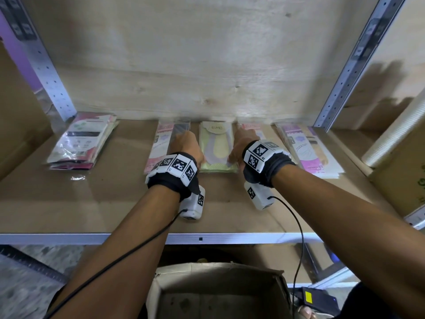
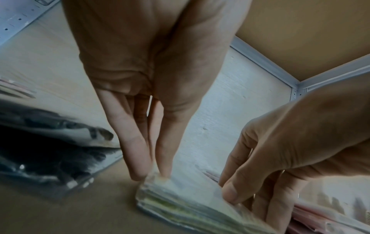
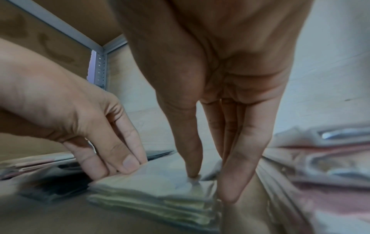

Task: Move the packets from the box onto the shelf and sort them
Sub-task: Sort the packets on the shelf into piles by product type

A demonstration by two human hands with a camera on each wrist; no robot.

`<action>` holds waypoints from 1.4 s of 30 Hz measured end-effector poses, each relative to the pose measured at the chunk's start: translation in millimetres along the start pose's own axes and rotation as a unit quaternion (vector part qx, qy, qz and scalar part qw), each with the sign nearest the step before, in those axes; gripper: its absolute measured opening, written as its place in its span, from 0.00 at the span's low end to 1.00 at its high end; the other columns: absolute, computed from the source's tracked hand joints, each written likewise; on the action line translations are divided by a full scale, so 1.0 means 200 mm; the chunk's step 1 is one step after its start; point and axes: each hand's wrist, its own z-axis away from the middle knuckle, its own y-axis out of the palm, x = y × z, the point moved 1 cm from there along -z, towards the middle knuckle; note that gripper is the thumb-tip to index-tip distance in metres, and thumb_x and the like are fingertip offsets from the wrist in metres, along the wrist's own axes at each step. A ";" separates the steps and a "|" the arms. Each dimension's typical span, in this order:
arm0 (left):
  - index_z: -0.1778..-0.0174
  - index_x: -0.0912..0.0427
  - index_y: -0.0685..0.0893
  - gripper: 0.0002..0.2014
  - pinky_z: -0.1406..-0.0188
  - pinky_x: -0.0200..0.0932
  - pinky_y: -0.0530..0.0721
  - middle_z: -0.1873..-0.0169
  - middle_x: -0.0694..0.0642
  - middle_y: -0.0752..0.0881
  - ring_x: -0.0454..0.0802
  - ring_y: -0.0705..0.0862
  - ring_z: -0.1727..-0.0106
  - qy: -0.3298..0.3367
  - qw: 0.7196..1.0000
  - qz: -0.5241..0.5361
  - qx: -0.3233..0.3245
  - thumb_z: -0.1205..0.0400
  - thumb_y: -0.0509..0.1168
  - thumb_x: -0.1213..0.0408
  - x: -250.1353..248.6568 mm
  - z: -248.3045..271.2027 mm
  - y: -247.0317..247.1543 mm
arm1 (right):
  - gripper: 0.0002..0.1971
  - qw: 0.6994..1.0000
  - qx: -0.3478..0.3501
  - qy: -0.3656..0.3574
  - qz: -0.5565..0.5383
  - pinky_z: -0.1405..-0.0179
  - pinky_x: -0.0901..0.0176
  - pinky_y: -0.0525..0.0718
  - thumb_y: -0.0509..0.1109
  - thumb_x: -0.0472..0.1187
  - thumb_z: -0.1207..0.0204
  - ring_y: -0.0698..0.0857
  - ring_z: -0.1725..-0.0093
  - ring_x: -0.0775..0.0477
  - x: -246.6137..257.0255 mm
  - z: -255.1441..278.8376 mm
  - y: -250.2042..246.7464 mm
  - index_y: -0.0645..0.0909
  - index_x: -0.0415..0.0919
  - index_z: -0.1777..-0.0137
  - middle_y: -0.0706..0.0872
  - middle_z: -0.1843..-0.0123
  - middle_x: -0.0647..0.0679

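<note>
Packets in a green stack (image 1: 218, 148) lie at centre frame on the shelf (image 1: 103, 203), just right of a pink stack (image 1: 158, 148). Left grip (image 1: 186, 146) and right grip (image 1: 241, 144) flank the green stack, fingers straight against its near corners, thumbs on top, clasping nothing. The cardboard box (image 1: 230, 270) sits at bottom centre.

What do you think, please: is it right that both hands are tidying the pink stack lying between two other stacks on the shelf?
Not quite: that stack is pale green, not pink. The head view shows the left hand and right hand at it, and it does lie between two other stacks on the shelf.
</note>
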 end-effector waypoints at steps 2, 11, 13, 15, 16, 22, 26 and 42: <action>0.47 0.69 0.89 0.15 0.48 0.51 0.90 0.49 0.63 0.91 0.60 0.91 0.48 0.007 1.000 -0.019 -0.023 0.27 0.80 0.70 0.00 0.01 -0.01 | 0.40 1.000 0.005 0.000 -0.001 0.41 0.48 0.86 0.87 0.44 0.38 0.85 0.38 0.36 0.00 0.00 0.00 0.73 0.30 0.30 0.82 0.36 0.36; 0.51 0.61 0.93 0.11 0.47 0.51 0.90 0.54 0.59 0.93 0.60 0.90 0.50 0.026 0.994 0.033 -0.105 0.26 0.78 0.59 0.13 0.01 -0.30 | 0.11 0.992 -0.074 -0.064 -0.077 0.61 0.55 0.85 0.70 0.40 0.24 0.88 0.50 0.36 0.08 0.06 -0.10 0.82 0.31 0.48 0.85 0.43 0.36; 0.53 0.62 0.93 0.09 0.52 0.48 0.88 0.58 0.59 0.92 0.62 0.90 0.52 0.023 0.990 0.040 -0.132 0.25 0.75 0.62 0.22 0.02 -0.39 | 0.13 0.985 -0.049 -0.105 -0.124 0.57 0.46 0.92 0.69 0.37 0.22 0.92 0.57 0.35 0.15 0.09 -0.12 0.85 0.27 0.47 0.90 0.52 0.34; 0.57 0.62 0.94 0.08 0.55 0.46 0.85 0.58 0.59 0.92 0.62 0.89 0.55 0.003 0.987 0.040 -0.157 0.24 0.72 0.62 0.33 0.01 -0.49 | 0.11 0.979 -0.021 -0.140 -0.147 0.55 0.45 0.92 0.69 0.35 0.22 0.93 0.60 0.37 0.24 0.12 -0.11 0.87 0.28 0.48 0.92 0.57 0.35; 0.55 0.59 0.94 0.08 0.51 0.46 0.84 0.53 0.59 0.93 0.62 0.88 0.52 -0.008 0.986 0.041 -0.163 0.23 0.72 0.61 0.37 0.00 -0.52 | 0.09 0.977 -0.008 -0.152 -0.150 0.55 0.46 0.92 0.70 0.35 0.22 0.93 0.60 0.39 0.28 0.13 -0.10 0.88 0.29 0.48 0.92 0.57 0.36; 0.37 0.61 0.89 0.17 0.26 0.53 0.77 0.31 0.63 0.85 0.65 0.80 0.29 -0.066 0.983 0.052 -0.163 0.19 0.69 0.57 0.73 -0.06 -0.70 | 0.06 0.962 0.038 -0.198 -0.182 0.52 0.49 0.92 0.75 0.36 0.25 0.93 0.62 0.47 0.62 0.12 0.06 0.90 0.37 0.51 0.94 0.58 0.44; 0.28 0.69 0.79 0.27 0.27 0.54 0.77 0.29 0.67 0.81 0.66 0.80 0.28 -0.122 0.975 0.050 -0.178 0.20 0.71 0.56 0.96 -0.08 -0.78 | 0.08 0.927 0.121 -0.206 -0.290 0.50 0.43 0.91 0.70 0.32 0.21 0.92 0.60 0.38 0.90 0.08 0.18 0.85 0.29 0.45 0.92 0.54 0.36; 0.41 0.68 0.87 0.15 0.53 0.45 0.78 0.43 0.66 0.89 0.63 0.87 0.46 -0.126 0.986 0.059 -0.092 0.18 0.68 0.61 1.21 -0.02 -0.85 | 0.05 0.861 0.172 -0.144 -0.457 0.64 0.49 0.81 0.71 0.30 0.21 0.77 0.70 0.42 1.31 0.12 0.48 0.78 0.32 0.57 0.76 0.64 0.37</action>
